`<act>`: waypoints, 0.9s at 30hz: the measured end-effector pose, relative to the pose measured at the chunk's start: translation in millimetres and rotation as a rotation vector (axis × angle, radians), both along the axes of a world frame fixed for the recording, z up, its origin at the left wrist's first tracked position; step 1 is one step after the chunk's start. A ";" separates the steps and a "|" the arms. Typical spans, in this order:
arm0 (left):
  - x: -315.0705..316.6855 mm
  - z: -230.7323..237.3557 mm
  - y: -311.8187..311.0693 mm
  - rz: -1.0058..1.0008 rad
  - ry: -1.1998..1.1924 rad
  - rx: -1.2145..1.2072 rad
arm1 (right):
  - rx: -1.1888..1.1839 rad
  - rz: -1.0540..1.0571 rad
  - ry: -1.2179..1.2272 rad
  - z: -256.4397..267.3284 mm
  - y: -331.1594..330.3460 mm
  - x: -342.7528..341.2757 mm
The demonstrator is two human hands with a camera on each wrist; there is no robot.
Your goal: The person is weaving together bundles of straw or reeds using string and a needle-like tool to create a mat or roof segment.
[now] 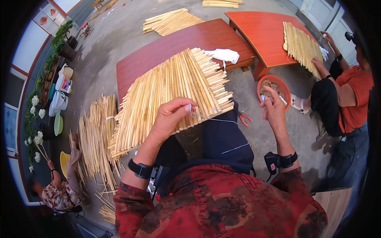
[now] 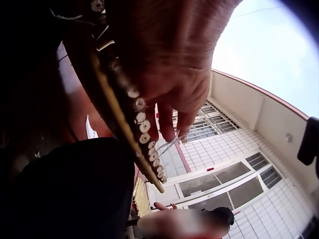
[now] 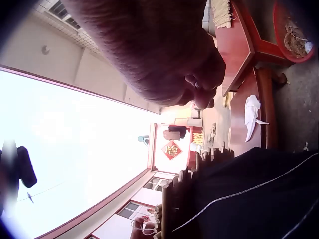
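A mat of pale reed stalks (image 1: 166,87) lies across the lap and the table edge, its cut ends toward the body. My left hand (image 1: 168,119) is at the mat's near edge, thumb and fingers pinching a loop of white string (image 1: 194,114). In the left wrist view, the string (image 2: 169,145) passes between the fingers beside the round cut reed ends (image 2: 144,127). My right hand (image 1: 274,111) is raised apart from the mat, fingers curled, with a small whitish piece (image 3: 195,85) between them; I cannot tell its kind. More string (image 3: 244,188) trails over the dark trousers.
A dark red table (image 1: 139,67) bears a white cloth (image 1: 224,55). Red-handled pliers (image 1: 245,119) lie on the floor near an orange basin (image 1: 260,85). Reed bundles (image 1: 95,135) stand left. One person (image 1: 353,91) handles another mat (image 1: 301,47) at right; another person (image 1: 59,190) is at lower left.
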State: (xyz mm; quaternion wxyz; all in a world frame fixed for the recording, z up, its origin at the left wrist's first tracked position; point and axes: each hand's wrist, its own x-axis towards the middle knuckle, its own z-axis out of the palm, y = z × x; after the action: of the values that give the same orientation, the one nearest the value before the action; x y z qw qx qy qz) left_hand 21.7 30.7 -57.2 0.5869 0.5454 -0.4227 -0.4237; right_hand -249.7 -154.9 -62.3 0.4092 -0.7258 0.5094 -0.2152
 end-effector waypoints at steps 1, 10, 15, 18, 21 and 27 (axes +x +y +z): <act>-0.8 -0.1 -0.8 0.009 -0.003 -0.023 | 0.000 0.001 0.003 6.2 -0.8 -3.7; -4.7 1.2 -2.4 0.003 0.084 -0.095 | -0.062 0.542 -0.146 -6.4 81.3 46.9; -5.1 2.7 -3.3 0.015 -0.069 -0.083 | -0.176 0.629 0.049 -4.1 84.6 70.5; -6.8 2.6 -3.7 0.017 -0.117 -0.106 | -0.200 0.691 -0.019 -19.8 78.6 71.3; -8.2 2.9 -1.5 0.006 -0.156 -0.104 | -0.181 0.669 -0.096 -18.6 70.5 57.1; -8.0 7.0 -0.8 -0.059 -0.247 -0.069 | -0.423 0.524 0.207 -40.9 60.2 2.5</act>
State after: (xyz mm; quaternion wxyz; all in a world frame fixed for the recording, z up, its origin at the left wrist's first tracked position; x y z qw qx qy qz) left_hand 13.7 29.9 -50.2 0.5360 0.5603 -0.5219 -0.3555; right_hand -247.2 -94.7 -103.2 0.2375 -0.9185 0.2888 -0.1289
